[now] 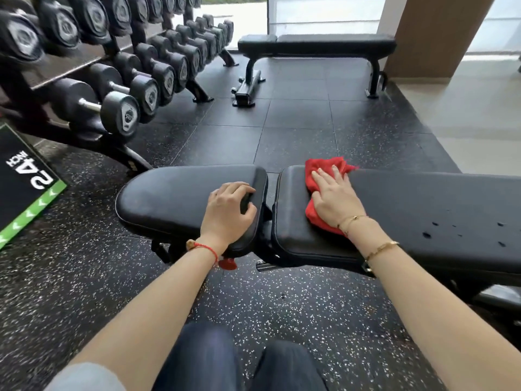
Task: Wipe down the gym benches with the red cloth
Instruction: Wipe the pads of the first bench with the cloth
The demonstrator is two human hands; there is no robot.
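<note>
A black padded gym bench lies across the view just in front of me, with a short seat pad (169,198) on the left and a long back pad (423,210) on the right. The red cloth (315,173) lies crumpled on the left end of the long pad. My right hand (335,198) presses flat on the cloth with straight fingers. My left hand (228,213) rests on the right end of the seat pad, its fingers curled over the pad's edge. A few dark wet spots dot the long pad at the right. A second black bench (332,43) stands farther back.
A rack of black dumbbells (121,80) runs along the left. A black and green plyo box (25,179) stands at the far left. Speckled rubber floor (282,131) lies between the two benches. A brown pillar (431,32) rises at the back right.
</note>
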